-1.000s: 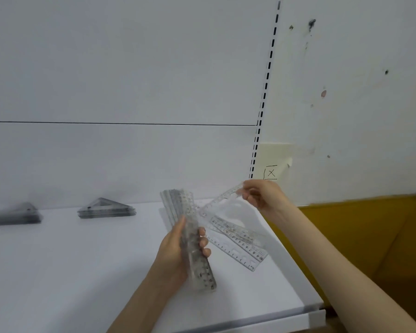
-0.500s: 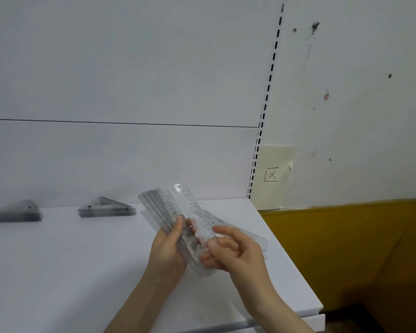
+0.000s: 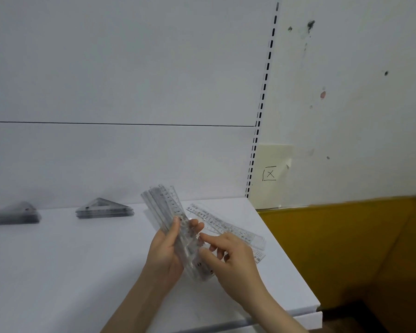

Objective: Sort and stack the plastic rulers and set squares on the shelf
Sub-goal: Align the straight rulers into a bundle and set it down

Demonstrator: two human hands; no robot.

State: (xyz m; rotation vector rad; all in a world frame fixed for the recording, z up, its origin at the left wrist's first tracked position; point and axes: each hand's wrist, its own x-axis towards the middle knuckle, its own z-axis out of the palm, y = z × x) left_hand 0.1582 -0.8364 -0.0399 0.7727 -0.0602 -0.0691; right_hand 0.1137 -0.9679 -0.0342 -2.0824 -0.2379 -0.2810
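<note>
1. I judge the step in hand to be gathering the straight rulers. My left hand (image 3: 168, 251) has its grip curled round the bundle of rulers (image 3: 165, 205), which it holds tilted above the shelf (image 3: 58, 272) at centre frame.
2. My right hand (image 3: 228, 258) is loosely spread. Its thumb and forefinger tip touch the bundle's lower half, and I see no firm pinch.
3. The loose rulers (image 3: 228, 228) lie crossed on the shelf just right of the hands.
4. Two set-square stacks (image 3: 105, 209) (image 3: 12, 213) sit at left, well apart from the hands, and look sorted already.
5. The next move probably calls for lifting one flat loose ruler by its edge and then laying it flush on the bundle.
6. The rulers are thin, clear, hard plastic strips with black printed scales. They are likely slippery, and the bundle fans out at its top. The set squares are triangular, and the shelf is smooth and white.
</note>
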